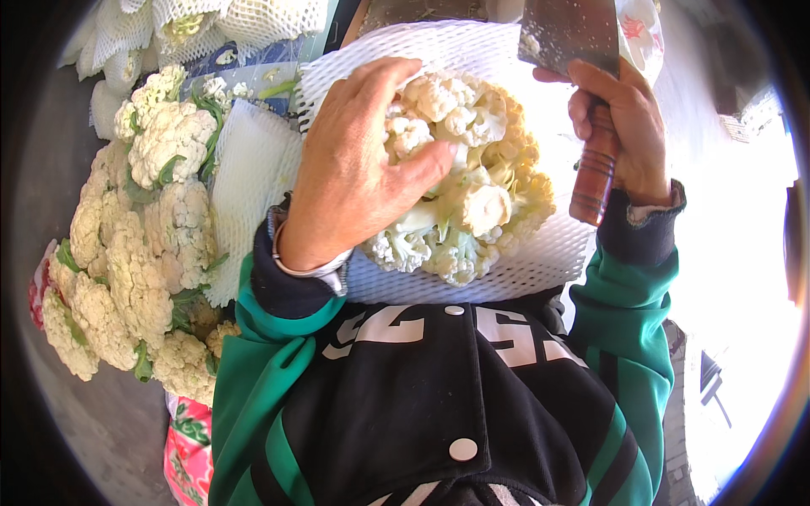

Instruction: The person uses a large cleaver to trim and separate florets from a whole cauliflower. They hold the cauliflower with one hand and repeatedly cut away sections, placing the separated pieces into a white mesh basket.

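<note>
A head of cauliflower (pixel 484 205) lies with its cut stem facing up on a white foam net sleeve (pixel 468 44), right in front of my chest. My left hand (pixel 367 158) grips its left side, with the thumb over the florets. The wooden handle (pixel 593 171) of a cleaver is in my right hand (pixel 626 120), to the right of the cauliflower. Its broad metal blade (pixel 573 35) points away from me, apart from the head and dotted with pale bits. The blade's far end runs out of view.
Several cauliflower heads (pixel 139 259) are piled on the left, some with green leaves. Another foam sleeve (pixel 253 183) lies between them and my left arm. More foam netting (pixel 272 22) is heaped at the far left. A white plastic bag (pixel 642 38) is behind the cleaver.
</note>
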Demonstrator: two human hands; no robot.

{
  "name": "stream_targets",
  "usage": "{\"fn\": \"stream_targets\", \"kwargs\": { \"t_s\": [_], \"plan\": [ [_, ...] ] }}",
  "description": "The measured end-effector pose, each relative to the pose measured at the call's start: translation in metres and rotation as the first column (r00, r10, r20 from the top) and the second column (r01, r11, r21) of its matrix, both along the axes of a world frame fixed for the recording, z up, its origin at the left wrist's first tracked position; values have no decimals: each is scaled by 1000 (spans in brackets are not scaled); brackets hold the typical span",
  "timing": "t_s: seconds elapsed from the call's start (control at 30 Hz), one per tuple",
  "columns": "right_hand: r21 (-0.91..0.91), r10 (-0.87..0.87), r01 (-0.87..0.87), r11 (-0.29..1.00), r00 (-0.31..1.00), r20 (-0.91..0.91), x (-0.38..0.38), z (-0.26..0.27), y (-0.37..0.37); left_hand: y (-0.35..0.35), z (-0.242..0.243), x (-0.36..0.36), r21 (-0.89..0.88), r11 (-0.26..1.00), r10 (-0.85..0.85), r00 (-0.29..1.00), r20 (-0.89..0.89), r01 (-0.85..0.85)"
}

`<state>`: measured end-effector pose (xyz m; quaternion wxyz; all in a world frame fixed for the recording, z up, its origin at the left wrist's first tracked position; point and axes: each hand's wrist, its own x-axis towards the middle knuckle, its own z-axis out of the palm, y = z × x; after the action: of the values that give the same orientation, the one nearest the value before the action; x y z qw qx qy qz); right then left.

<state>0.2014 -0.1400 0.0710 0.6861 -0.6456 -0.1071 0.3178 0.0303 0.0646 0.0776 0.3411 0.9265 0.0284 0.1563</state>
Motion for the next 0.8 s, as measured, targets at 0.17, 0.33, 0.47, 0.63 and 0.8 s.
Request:
{"fn": "stream_targets", "kwargs": {
  "t_s": [0.17, 0.33, 0.47, 0.63, 0.8],
  "plan": [
    [-20, -71, 72, 997, 997, 41, -13, -9, -17, 26, 21, 10, -129, 968, -242, 942, -233, 216],
    [67, -166, 164, 984, 986, 26, 7, -10, -33, 33, 29, 30, 13, 952, -284, 899, -333, 306],
    [-224, -277, 385, 895, 875, 398, 26, -17, -39, 28, 16, 44, -45, 961, -275, 921, -276, 273],
    [-106, -348, 379, 919, 909, 230, 10, -15, -49, 22, 9, 33, -455, 885, -286, 881, -376, 93],
    [-64, -193, 188, 980, 978, -83, -36, -2, -30, 18, 12, 29, -448, 890, -269, 891, -365, 86]
  ]
}}
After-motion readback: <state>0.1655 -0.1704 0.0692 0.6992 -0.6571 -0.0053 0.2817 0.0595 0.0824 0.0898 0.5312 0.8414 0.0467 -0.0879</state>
